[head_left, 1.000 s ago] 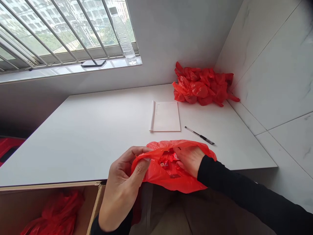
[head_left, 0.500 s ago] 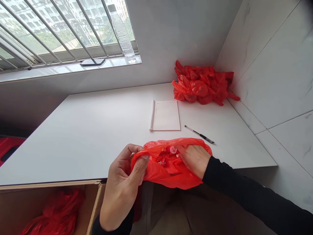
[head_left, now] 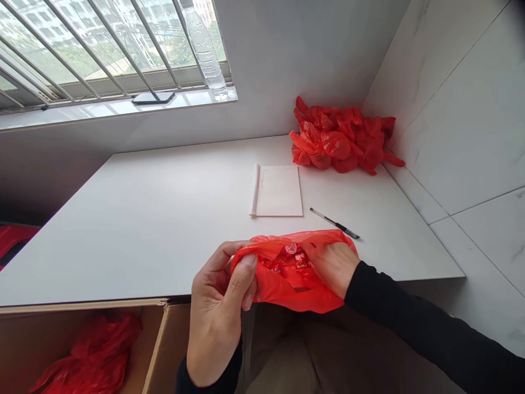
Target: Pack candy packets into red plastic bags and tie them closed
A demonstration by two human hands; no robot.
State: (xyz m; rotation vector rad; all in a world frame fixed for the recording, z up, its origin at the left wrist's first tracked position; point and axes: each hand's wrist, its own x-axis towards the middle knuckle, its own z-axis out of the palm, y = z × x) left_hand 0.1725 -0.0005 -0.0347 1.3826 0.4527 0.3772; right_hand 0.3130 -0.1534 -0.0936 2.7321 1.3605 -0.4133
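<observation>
At the front edge of the white table [head_left: 156, 219] I hold a thin red plastic bag [head_left: 287, 282] with both hands. My left hand [head_left: 219, 312] pinches its left rim between thumb and fingers. My right hand [head_left: 332, 265] grips the right rim, its black sleeve running off to the lower right. Through the bag's mouth I see small red wrapped pieces [head_left: 289, 254] inside.
A notepad [head_left: 279, 190] and a black pen [head_left: 334, 223] lie just beyond the bag. A heap of red bags [head_left: 342, 141] fills the far right corner by the tiled wall. A cardboard box [head_left: 156, 350] with red bags stands lower left. A phone [head_left: 153, 97] and a water bottle [head_left: 203, 49] rest on the windowsill.
My left hand has moved right, drawing the bag's left rim toward the right hand, so the bag's mouth is narrower. The bag sits slightly further right and higher.
</observation>
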